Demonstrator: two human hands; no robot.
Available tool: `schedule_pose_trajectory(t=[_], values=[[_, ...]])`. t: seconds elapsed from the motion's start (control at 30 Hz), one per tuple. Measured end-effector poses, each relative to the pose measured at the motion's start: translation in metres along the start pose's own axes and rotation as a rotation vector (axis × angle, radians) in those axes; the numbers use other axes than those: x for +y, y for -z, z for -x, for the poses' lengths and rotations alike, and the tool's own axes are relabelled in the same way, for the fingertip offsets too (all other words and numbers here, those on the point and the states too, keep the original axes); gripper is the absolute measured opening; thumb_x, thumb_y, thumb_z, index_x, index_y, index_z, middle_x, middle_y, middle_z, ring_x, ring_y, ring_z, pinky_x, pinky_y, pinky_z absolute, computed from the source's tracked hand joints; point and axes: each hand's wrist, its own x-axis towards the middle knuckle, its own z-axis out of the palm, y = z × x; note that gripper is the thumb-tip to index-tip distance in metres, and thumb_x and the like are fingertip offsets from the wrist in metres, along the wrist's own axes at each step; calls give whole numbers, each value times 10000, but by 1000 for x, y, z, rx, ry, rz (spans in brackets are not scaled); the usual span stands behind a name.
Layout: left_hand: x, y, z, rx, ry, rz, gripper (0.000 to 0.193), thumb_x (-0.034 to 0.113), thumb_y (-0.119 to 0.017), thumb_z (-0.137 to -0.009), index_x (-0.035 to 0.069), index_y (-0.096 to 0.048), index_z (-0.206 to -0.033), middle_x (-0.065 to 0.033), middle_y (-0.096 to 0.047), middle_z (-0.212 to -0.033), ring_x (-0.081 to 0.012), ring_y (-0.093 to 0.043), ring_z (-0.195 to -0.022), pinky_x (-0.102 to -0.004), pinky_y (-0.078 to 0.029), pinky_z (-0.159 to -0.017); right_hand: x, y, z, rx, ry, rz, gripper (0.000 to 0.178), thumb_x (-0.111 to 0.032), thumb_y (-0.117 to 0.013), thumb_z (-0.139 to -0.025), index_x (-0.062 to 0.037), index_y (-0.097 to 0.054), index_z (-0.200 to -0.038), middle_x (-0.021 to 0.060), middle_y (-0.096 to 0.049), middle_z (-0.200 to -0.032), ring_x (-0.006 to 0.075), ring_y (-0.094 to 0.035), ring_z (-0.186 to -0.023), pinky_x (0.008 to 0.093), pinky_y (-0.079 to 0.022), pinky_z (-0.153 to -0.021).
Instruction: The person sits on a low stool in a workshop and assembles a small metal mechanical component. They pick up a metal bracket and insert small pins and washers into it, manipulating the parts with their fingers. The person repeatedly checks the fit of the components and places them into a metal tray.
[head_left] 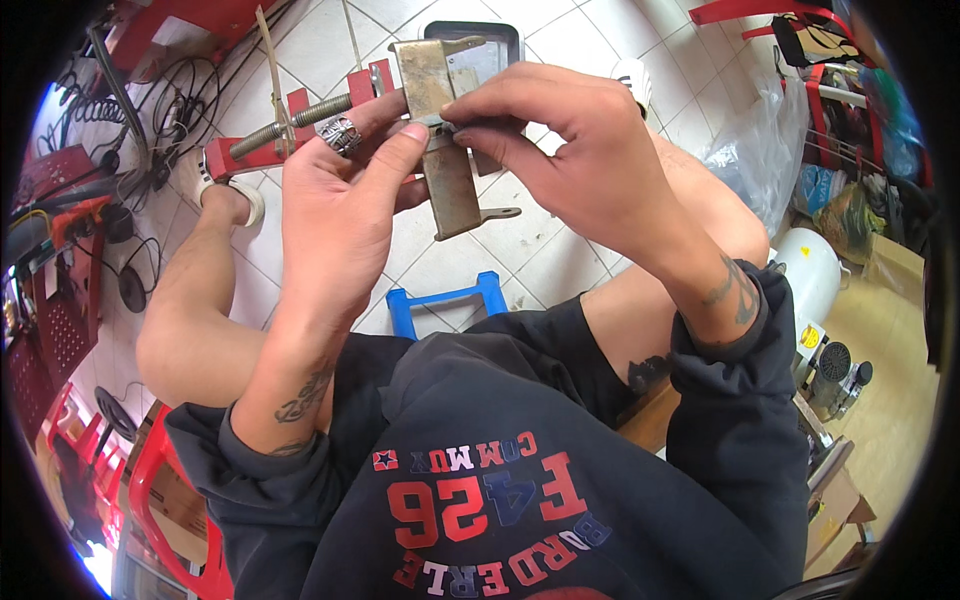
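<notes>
In the head view, your left hand (340, 205) grips the brown metal piece (455, 192) at 12 o'clock. Your right hand (595, 160), at 1 o'clock, touches its middle with bent fingers; I cannot tell if they pinch it. A red clamp (245, 156) sits at 10 o'clock.

The bracket (455, 195) is brownish grey, the stool (445, 297) blue, the floor (540, 262) gridded white.

Black sweatshirt (650, 505), multicoloured chest print (490, 505), sleeves (745, 430) pushed up; black shorts (540, 335); left hand (340, 215), ornate silver ring (338, 136); tattoos (303, 402) on both forearms (335, 310).
</notes>
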Motion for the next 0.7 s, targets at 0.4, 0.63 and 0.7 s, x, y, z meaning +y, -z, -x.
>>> schedule_pose_trajectory(t=[0.4,0.63,0.7], values=[[-9,-4,0,-69,116,229,342,146,-629,-956,-20,-576,-1251,-64,-667,-1082,-85,-643,-922,-219,-542,-740,0,1,3,-27,73,175,153,-35,-749,-771,-37,-712,-919,80,-675,-836,253,-662,-713,322,-523,-622],[-10,-2,-2,-77,92,197,367,119,-629,-951,-33,-555,-1277,-93,-660,-1125,-111,-648,-955,-242,-555,-777,3,4,6,-102,79,275,157,-50,-753,-767,-30,-694,-911,91,-652,-799,282,-643,-695,342,-512,-611],[-7,-3,-1,-64,57,159,381,112,-628,-950,-40,-546,-1288,-107,-658,-1139,-126,-653,-969,-253,-560,-794,5,3,7,-84,100,284,160,-53,-757,-770,-24,-692,-913,96,-658,-804,275,-652,-689,334,-520,-610]])
